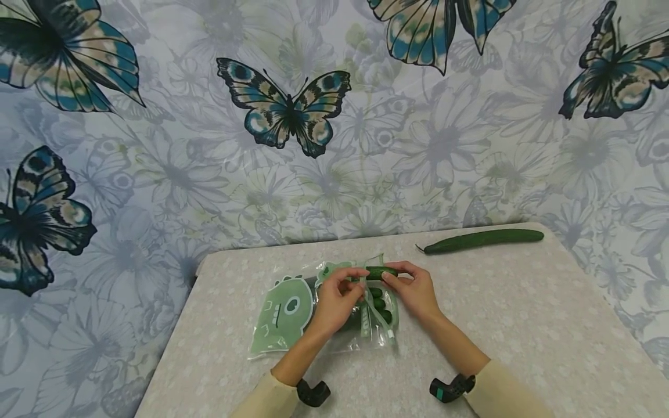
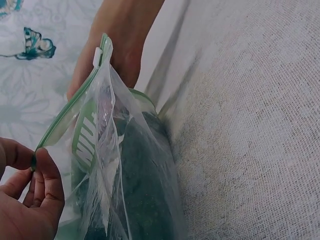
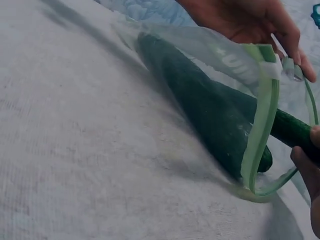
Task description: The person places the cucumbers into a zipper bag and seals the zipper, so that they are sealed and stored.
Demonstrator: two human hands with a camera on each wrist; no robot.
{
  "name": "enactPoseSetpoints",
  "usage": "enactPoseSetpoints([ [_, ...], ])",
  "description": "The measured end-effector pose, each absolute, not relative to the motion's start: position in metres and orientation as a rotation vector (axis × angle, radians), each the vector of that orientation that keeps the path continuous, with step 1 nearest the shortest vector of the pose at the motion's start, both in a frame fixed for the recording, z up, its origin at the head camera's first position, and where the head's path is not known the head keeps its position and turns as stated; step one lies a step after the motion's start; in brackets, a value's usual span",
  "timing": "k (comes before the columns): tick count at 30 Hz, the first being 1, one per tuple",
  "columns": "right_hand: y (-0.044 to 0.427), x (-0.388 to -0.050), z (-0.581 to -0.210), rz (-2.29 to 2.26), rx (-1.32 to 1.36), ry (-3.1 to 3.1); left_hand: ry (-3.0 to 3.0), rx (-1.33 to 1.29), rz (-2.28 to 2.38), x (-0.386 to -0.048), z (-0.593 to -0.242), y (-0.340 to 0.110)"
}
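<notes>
Just below the centre of the head view, a cucumber (image 1: pixel 380 272) runs left to right through the mouth of a clear bag (image 1: pixel 284 316); the right hand (image 1: pixel 416 293), nearer, pinches the cucumber's outer end, the left hand (image 1: pixel 337 299) the bag's green rim (image 3: pixel 263 130). Farther right lies a second cucumber (image 1: pixel 486 239).

Probably a home, from the butterfly-print wall covering (image 1: pixel 334 194) and pale patterned tablecloth (image 1: pixel 543 331)

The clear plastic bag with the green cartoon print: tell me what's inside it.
Several dark-green cucumbers lie inside; the right hand pinches another cucumber, partly inside. The green cartoon print and left hand cover part of the bag, so the exact count cannot be seen.
</notes>
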State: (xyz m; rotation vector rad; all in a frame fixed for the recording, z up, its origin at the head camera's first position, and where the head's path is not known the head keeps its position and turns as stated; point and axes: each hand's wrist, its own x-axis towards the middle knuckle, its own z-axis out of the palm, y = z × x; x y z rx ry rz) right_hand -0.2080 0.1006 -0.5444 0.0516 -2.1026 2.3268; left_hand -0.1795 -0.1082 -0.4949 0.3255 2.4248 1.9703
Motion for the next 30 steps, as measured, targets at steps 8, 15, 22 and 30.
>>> enactPoseSetpoints([
  [8, 0.104, -0.205, -0.541, 1.961, 0.227, -2.277, 2.424, 0.337, 1.968, -0.180, -0.496, -0.109],
  [15, 0.114, -0.208, -0.549, 2.151, 0.261, -2.236, 2.420, 0.329, 1.974, -0.181, -0.501, -0.109],
  [22, 0.110, -0.210, -0.550, 2.248, 0.243, -2.129, 2.375, 0.358, 2.008, -0.182, -0.498, -0.107],
  [30, 0.090, -0.206, -0.553, 2.406, 0.176, -1.999, 2.384, 0.363, 2.001, -0.180, -0.496, -0.110],
])
